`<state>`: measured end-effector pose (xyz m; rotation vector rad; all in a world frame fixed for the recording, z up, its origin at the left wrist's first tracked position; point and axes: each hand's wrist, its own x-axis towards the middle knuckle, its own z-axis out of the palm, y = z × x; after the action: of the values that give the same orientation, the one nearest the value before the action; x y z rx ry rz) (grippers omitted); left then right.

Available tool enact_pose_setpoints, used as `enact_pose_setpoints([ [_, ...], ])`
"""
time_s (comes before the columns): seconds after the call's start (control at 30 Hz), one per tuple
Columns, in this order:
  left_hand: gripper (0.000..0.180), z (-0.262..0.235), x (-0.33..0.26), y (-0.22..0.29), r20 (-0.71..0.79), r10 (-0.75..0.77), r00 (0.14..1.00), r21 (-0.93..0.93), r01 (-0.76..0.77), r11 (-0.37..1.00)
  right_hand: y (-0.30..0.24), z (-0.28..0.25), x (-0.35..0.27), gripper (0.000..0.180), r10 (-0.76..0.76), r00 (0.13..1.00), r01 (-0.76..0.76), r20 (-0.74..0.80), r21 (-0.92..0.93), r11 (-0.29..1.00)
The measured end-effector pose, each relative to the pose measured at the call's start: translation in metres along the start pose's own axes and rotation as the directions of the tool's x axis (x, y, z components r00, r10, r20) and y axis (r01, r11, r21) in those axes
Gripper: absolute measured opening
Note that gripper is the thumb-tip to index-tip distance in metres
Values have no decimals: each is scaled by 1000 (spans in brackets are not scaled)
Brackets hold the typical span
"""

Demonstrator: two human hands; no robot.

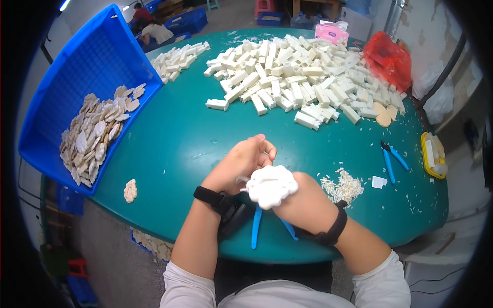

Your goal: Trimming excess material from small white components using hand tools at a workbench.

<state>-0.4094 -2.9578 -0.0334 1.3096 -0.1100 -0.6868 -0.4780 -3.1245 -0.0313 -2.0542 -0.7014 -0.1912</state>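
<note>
Your white scalloped pc (pixel 271 186) is btwn your hands, overlapping your R hand (pixel 307 201) (the nearer one) and just below-right of your L hand (pixel 241 159), roundish w/ no clear long axis; L fingers curl, but can't tell what either hand grips.

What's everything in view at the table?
Crate: one, blue, left
Flat pieces: many, pale, in crate
Loose piece: one, pale, left
Blocks: many, white, back
Tissue pack: one, pink, back
Bag: one, red, back right
Rounded pieces: few, tan, beside blocks
Cutters: one, blue-handled, right
Clippings: many, whitish, right
Square: one, white, right
Tray: one, yellow, right
Handles: two, blue, below hands
Scalloped piece: one, white, by right hand
Wristbands: two, black, wrists
Left hand: one, bare, centre
Right hand: one, bare, centre
</note>
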Motion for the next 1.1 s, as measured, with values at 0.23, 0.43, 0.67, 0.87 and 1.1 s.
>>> enact_pose_setpoints([
  [0.23, 39, 12, -9, 14, -23, -193, 981, -178, 186, 966, 6, -14, 15, 42, 424, 905, -425, 35, 115, 898],
  [0.43, 45, 1, -7, 9, -113, -31, 993, -239, 3, 971, 18, -19, 17, 45, 470, 878, -450, -84, 185, 874],
  [0.67, 51, -2, -6, 7, 129, -124, 984, -235, 152, 960, 21, -26, 19, 47, 507, 858, -458, -86, 321, 829],
  [0.87, 51, -5, -5, 6, 208, -99, 973, -305, 160, 939, 25, -29, 17, 49, 493, 869, -443, -48, 371, 816],
  [1.1, 46, -8, -3, 5, 166, -31, 986, -513, 113, 851, 8, -53, 13, 47, 386, 905, -417, 181, 187, 890],
])
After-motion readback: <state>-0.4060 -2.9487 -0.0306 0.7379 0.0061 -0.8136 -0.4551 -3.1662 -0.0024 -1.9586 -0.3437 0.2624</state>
